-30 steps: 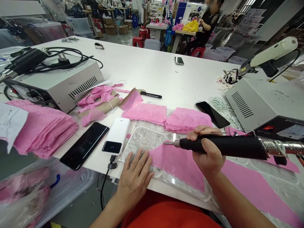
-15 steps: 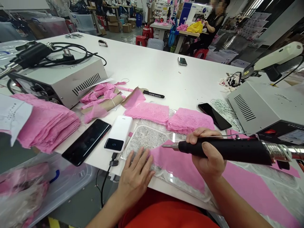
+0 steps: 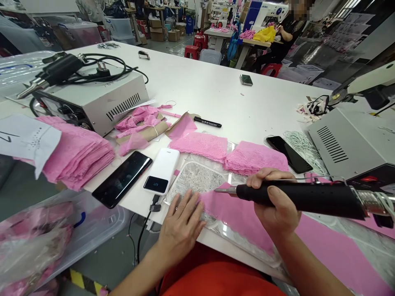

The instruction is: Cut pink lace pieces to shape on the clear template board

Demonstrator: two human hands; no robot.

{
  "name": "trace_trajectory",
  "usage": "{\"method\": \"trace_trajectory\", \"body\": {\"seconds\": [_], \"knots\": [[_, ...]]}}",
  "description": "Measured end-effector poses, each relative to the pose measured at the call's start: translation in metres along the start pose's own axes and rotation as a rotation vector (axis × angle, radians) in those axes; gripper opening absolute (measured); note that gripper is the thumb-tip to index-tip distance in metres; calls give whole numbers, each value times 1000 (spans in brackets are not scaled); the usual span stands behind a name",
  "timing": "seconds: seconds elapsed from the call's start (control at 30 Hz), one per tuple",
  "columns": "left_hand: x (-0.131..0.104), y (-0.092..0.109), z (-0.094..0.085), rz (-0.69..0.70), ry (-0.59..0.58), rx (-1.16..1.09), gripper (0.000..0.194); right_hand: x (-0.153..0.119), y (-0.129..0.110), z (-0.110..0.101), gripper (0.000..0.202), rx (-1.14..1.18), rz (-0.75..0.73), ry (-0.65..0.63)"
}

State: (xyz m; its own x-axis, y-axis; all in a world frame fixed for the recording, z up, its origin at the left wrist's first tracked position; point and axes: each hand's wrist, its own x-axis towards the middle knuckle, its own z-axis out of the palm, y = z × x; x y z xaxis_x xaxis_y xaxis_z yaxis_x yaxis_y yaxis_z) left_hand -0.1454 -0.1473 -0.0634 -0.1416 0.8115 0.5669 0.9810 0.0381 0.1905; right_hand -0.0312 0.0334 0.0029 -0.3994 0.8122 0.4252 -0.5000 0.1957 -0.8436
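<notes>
Pink lace strip point(image 3: 234, 216) lies under the flat open left hand point(image 3: 182, 224); right hand point(image 3: 274, 201) grips a black cutting tool point(image 3: 305, 197).

A long white work table point(image 3: 200, 88) carries everything. At its near left edge lies a thick stack of pink lace pieces point(image 3: 78, 152), beside a grey metal control box point(image 3: 92, 100) farther back. Near the middle lie a black smartphone point(image 3: 122, 179), a white power bank point(image 3: 162, 170), a black marker pen point(image 3: 207, 122) and two folded pink lace stacks point(image 3: 226, 154). At the right sits another grey metal box point(image 3: 348, 142), a second black phone point(image 3: 289, 154) just beside it.
</notes>
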Motion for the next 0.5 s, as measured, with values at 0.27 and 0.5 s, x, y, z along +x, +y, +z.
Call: {"method": "trace_trajectory", "body": {"seconds": [0.27, 0.5], "knots": [[0, -1, 0, 15, -5, 8, 29, -9, -1, 9, 10, 54, 42, -43], [0, -1, 0, 11, 4, 11, 32, -11, -1, 12, 11, 54, 42, -28]]}}
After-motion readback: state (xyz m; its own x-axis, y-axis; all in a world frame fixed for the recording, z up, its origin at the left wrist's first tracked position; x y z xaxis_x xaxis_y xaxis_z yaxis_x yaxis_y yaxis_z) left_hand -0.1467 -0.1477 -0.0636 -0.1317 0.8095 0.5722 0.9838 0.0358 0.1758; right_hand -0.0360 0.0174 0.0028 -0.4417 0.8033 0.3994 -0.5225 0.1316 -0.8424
